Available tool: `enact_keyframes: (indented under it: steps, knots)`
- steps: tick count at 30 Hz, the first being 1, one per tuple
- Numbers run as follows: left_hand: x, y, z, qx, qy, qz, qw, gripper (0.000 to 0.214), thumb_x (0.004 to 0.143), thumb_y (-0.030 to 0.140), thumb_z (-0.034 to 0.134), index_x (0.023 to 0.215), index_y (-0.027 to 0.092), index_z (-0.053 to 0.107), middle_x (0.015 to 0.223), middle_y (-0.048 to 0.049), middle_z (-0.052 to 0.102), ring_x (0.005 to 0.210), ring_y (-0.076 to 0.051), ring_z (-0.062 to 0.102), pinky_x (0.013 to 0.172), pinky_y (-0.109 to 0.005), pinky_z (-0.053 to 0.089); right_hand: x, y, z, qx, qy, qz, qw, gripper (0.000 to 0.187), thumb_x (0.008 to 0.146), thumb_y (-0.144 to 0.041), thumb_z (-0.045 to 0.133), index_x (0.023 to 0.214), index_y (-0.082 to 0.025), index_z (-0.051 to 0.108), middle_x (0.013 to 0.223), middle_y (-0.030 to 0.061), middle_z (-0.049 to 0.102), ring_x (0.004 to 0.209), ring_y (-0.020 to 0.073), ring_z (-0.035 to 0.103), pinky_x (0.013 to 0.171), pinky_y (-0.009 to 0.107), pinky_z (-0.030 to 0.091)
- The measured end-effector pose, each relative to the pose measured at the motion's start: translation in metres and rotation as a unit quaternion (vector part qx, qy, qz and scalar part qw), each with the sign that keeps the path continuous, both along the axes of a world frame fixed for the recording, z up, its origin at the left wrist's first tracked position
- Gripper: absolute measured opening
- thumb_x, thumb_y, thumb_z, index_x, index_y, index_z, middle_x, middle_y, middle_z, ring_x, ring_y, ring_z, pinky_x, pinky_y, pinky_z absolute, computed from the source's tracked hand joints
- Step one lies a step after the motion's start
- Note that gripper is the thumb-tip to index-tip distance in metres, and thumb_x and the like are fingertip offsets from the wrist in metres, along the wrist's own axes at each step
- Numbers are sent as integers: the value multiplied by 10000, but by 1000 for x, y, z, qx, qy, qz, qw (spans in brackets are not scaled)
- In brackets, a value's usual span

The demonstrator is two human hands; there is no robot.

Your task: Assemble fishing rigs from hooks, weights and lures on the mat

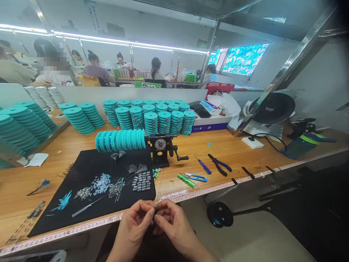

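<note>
My left hand (pixel 136 223) and my right hand (pixel 173 225) meet at the table's front edge, thumbs and fingertips pinched close together. What they hold is too small and too hidden by the fingers to make out. Just beyond them lies a black mat (pixel 109 203) bearing grey metal weights (pixel 141 181), pale translucent sleeves (pixel 100 183), small metal swivels (pixel 116 187), shiny beads (pixel 83 193) and thin blue tubes (pixel 64 201). Behind the mat stands a black hand-cranked winder (pixel 160 151), with a row of teal spools (pixel 120 140) on its shaft.
Stacks of teal spools (pixel 151 123) line the back. To the right lie pliers (pixel 219 165), a blue screwdriver-like tool (pixel 204 166), thread snips (pixel 196 177) and a green tube (pixel 186 181). A fan (pixel 272 108) stands far right. A measuring tape (pixel 212 187) edges the table. Co-workers sit beyond the partition.
</note>
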State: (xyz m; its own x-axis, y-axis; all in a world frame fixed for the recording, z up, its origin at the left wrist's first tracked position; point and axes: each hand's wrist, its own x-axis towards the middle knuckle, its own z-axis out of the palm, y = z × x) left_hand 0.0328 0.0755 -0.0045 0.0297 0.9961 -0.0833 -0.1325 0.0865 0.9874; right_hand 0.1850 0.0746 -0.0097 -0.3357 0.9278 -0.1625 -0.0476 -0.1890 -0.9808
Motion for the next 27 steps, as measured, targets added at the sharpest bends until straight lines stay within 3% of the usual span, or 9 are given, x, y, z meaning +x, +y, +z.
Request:
enact_keyframes:
  steps: [3, 6, 9, 11, 14, 19, 22, 25, 27]
  knots:
    - [-2, -3, -3, 32, 52, 0, 998, 209, 835, 344, 667, 715, 180, 621, 867, -53, 660, 828, -198, 631, 735, -265, 506, 3, -4, 6, 143, -137, -33, 980, 171, 922, -308, 581, 829, -172, 627, 706, 12, 600, 616, 146, 570, 586, 265, 449]
    - [-6, -5, -5, 91, 163, -17, 982, 157, 887, 278, 600, 751, 199, 599, 911, -49, 661, 847, -191, 638, 731, -251, 494, 10, -6, 15, 335, -265, -41, 903, 188, 950, -183, 495, 834, -182, 644, 788, 56, 614, 728, 187, 573, 657, 301, 440]
    - [-10, -5, -3, 160, 274, -35, 947, 135, 900, 206, 567, 766, 206, 584, 930, -43, 657, 726, -153, 635, 632, -228, 479, 14, 3, 24, 441, -314, -21, 841, 226, 955, -113, 443, 942, -186, 657, 1013, 111, 654, 897, 224, 592, 784, 336, 454]
    - [-12, -3, -2, 213, 317, -47, 923, 122, 898, 158, 556, 791, 210, 579, 938, -42, 653, 684, -138, 633, 608, -222, 485, 14, 16, 29, 438, -312, 13, 843, 216, 962, -114, 450, 969, -191, 652, 1068, 100, 669, 944, 216, 604, 823, 319, 452]
    - [-15, 1, -3, 304, 345, -47, 887, 149, 909, 90, 505, 852, 213, 568, 953, -49, 636, 767, -147, 658, 671, -223, 517, 12, 39, 34, 392, -311, 53, 864, 151, 965, -158, 511, 928, -197, 652, 880, 36, 706, 804, 174, 639, 723, 254, 450]
    - [-12, 5, -12, 397, 380, -22, 836, 226, 922, 28, 448, 955, 213, 575, 1014, -65, 641, 978, -180, 646, 857, -276, 513, 3, 63, 34, 378, -319, 58, 867, 80, 894, -172, 653, 831, -217, 671, 726, -29, 701, 666, 140, 635, 621, 218, 400]
    - [-8, 3, -14, 351, 359, -34, 864, 187, 917, 58, 462, 889, 212, 564, 967, -48, 656, 860, -160, 660, 754, -247, 523, 1, 62, 38, 374, -327, 37, 867, 77, 880, -180, 667, 814, -220, 671, 695, -28, 692, 644, 148, 619, 611, 232, 379]
    - [-5, 0, -9, 204, 297, -31, 933, 156, 904, 162, 517, 755, 204, 539, 893, -33, 655, 625, -118, 600, 549, -211, 474, 7, 46, 47, 378, -314, -34, 870, 106, 935, -197, 569, 872, -196, 653, 795, 23, 695, 708, 166, 605, 655, 253, 392]
    - [-4, 0, -4, 111, 218, -19, 969, 175, 885, 247, 567, 718, 195, 554, 877, -40, 664, 651, -133, 604, 568, -215, 480, 15, 29, 50, 366, -281, -111, 880, 149, 949, -229, 528, 861, -184, 639, 774, 29, 670, 635, 150, 565, 612, 251, 394]
